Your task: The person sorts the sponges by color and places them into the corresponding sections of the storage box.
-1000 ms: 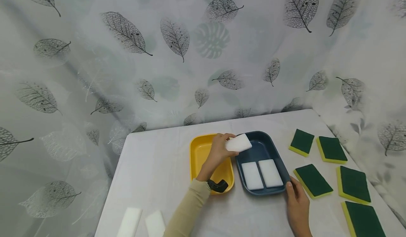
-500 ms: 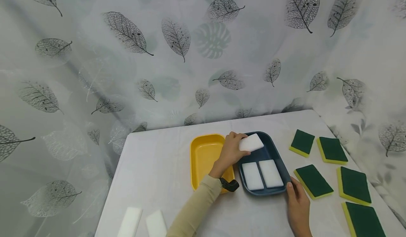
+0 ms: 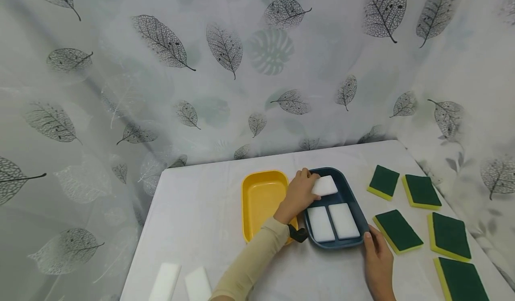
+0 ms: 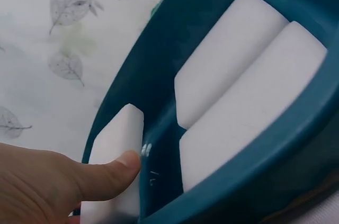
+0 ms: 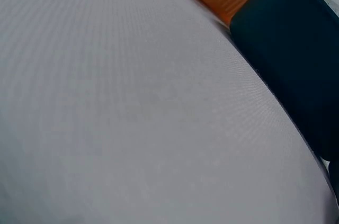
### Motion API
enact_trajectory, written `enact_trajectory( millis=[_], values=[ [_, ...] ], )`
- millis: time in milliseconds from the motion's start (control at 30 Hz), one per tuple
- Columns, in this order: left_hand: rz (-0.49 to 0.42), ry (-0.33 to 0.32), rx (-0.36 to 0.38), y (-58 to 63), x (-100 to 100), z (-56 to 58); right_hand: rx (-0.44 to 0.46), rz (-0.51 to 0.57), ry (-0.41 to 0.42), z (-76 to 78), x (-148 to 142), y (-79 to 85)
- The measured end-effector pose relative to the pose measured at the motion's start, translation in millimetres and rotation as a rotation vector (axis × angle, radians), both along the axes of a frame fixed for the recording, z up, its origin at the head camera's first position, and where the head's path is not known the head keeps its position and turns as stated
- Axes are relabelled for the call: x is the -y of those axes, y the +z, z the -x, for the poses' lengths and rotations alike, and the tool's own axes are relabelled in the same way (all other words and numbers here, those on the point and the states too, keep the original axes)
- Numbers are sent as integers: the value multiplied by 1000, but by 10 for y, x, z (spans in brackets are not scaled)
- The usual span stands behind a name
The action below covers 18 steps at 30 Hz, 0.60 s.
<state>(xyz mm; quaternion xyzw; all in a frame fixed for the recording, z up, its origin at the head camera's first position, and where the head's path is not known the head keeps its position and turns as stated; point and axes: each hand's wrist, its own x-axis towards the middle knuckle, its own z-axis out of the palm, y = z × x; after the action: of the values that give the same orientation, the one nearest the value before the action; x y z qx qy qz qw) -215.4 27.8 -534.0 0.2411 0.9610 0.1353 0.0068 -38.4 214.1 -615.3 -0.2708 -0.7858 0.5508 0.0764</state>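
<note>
My left hand pinches a white melamine sponge at the far end of the dark blue tray. In the left wrist view its thumb presses on the near face of that sponge, which stands tilted inside the tray wall. Two more white sponges lie side by side in the near part of the tray. My right hand grips the tray's near right corner with thumb and fingers.
An empty yellow tray stands left of the blue one, under my left forearm. Several green-and-yellow scouring sponges lie along the right side of the table. Two white sponges lie at the front left.
My left hand has carried the white sponge rightward from above the yellow tray's edge and lowered it into the blue tray's far end. The right hand has stayed at the corner.
</note>
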Motion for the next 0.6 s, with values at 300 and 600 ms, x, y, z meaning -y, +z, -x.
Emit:
enact_trajectory(
  millis=[300,600],
  values=[
    [91,-27,-21,-79,-76,15,0,21,3,-1,-10,12],
    [151,-51,-12,-115,-121,18,-1,23,0,5,-6,6]
  ],
)
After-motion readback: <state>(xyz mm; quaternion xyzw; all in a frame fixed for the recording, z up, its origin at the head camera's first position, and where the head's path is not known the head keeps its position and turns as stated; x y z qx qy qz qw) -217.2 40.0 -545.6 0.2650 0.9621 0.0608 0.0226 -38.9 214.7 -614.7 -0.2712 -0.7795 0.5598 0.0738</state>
